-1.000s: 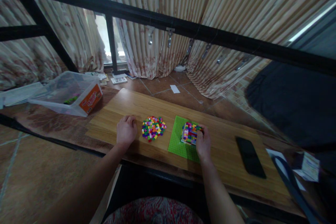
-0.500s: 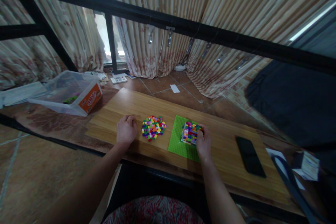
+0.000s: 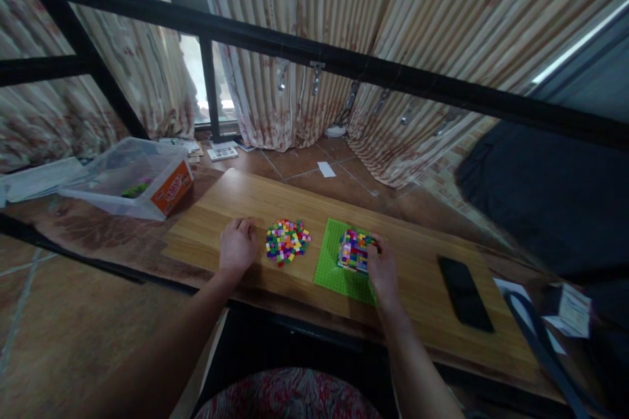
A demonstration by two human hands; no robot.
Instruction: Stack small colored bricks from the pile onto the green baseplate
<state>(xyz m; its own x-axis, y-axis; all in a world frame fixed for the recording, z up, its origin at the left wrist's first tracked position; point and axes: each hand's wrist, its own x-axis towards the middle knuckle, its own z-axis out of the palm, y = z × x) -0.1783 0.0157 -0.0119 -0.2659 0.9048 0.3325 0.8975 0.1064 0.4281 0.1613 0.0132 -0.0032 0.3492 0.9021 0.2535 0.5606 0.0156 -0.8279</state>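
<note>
A green baseplate [image 3: 332,264] lies on the wooden table [image 3: 236,200]. On it stands a multicoloured block of small bricks [image 3: 354,251]. My right hand [image 3: 382,270] rests against the right side of that block, fingers curled on its edge. A pile of loose coloured bricks [image 3: 287,241] lies left of the plate. My left hand [image 3: 238,245] rests on the table just left of the pile, fingers curled into a loose fist, with nothing visible in it.
A black phone [image 3: 464,292] lies on the right of the table. A clear plastic bin with an orange label [image 3: 132,177] stands at far left. Papers [image 3: 565,311] and a dark strap [image 3: 540,340] sit at the right edge. Curtains and a black rail lie beyond.
The view shifted slightly. Both hands stay where they were, the right one against the brick block.
</note>
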